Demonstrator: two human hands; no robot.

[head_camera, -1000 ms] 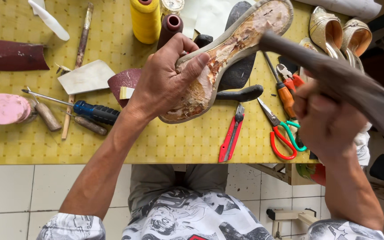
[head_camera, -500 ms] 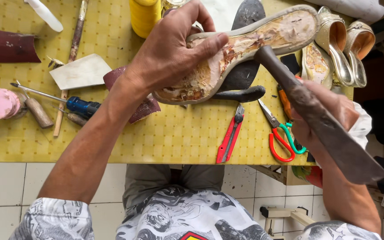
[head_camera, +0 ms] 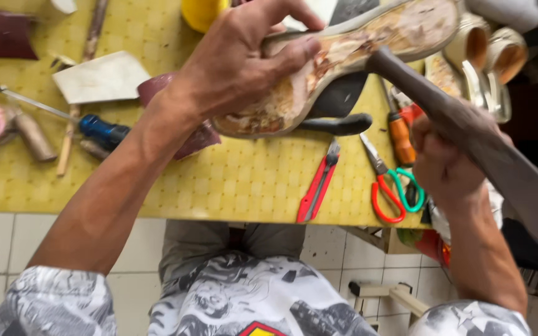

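Above the yellow worktop (head_camera: 231,180), toward twelve o'clock, the left hand (head_camera: 244,62) clamps a worn shoe sole (head_camera: 344,56), thumb and fingers wrapped round its narrow waist. A second ago the dark long-handled tool (head_camera: 462,124) hung apart from it at three o'clock; now its blunt tip touches the sole's bare underside, the right hand (head_camera: 443,165) fisted tight on the handle. Contact made, the work on that glue-stained face looks under way. Red-and-green scissors (head_camera: 390,186) and a red knife (head_camera: 319,186) lie untouched at five o'clock.
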